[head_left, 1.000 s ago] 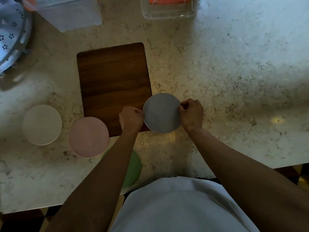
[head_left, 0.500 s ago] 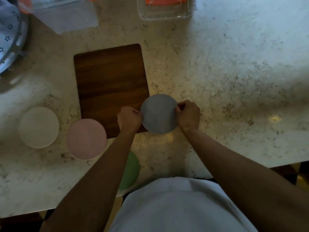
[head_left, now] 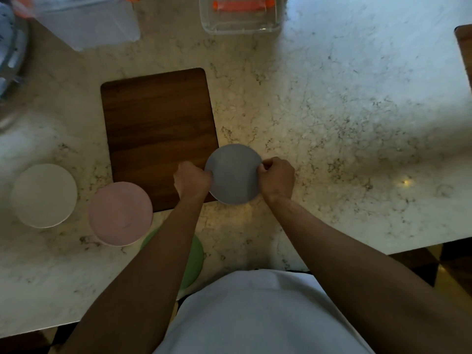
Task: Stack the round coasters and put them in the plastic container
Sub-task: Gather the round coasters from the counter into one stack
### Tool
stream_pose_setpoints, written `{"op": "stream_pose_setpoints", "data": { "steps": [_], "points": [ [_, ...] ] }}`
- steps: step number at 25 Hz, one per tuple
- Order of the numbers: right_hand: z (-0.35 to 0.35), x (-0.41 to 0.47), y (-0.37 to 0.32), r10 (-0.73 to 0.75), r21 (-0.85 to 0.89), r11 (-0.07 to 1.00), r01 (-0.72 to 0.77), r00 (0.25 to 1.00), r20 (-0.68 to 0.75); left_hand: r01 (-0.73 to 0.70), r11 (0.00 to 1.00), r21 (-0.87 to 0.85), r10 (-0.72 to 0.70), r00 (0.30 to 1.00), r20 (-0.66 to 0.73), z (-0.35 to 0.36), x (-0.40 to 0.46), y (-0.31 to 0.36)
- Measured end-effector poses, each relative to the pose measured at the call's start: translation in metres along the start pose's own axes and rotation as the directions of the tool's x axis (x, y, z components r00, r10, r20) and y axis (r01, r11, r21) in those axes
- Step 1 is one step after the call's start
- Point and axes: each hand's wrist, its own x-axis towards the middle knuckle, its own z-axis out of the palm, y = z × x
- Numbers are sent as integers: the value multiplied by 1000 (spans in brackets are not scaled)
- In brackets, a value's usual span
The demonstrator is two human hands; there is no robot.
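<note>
A round grey coaster point(head_left: 233, 173) is held at the near right corner of the wooden board, pinched on its left edge by my left hand point(head_left: 192, 178) and on its right edge by my right hand point(head_left: 277, 178). To the left on the counter lie a white coaster point(head_left: 43, 195) and a pink coaster point(head_left: 120, 213). A green coaster point(head_left: 195, 259) lies near the counter's front edge, mostly hidden under my left forearm. A clear plastic container point(head_left: 240, 15) with an orange part stands at the far edge.
A dark wooden board point(head_left: 155, 129) lies on the marble counter point(head_left: 332, 123). A frosted plastic box point(head_left: 86, 24) sits at the far left, with a patterned metal object point(head_left: 10, 47) beside it. Another wooden edge point(head_left: 464, 47) shows at the far right.
The hands and grey coaster keep their hold and place near the board's corner; only the view shifts slightly.
</note>
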Motion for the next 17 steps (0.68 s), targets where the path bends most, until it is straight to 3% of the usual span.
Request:
{"op": "stream_pose_setpoints", "data": {
  "steps": [9, 13, 17],
  "points": [
    [-8, 10, -6, 94, 25, 995, -98, 990, 103, 8, 994, -113, -3, 999, 43, -4, 3, -6],
    [-11, 9, -3, 114, 64, 990, -124, 983, 143, 50, 968, -246, -41, 998, 44, -7, 1, -7],
    [-14, 2, 0, 136, 156, 975, -161, 978, 159, 109, 936, -334, -68, 989, 130, -10, 2, -6]
  ]
}}
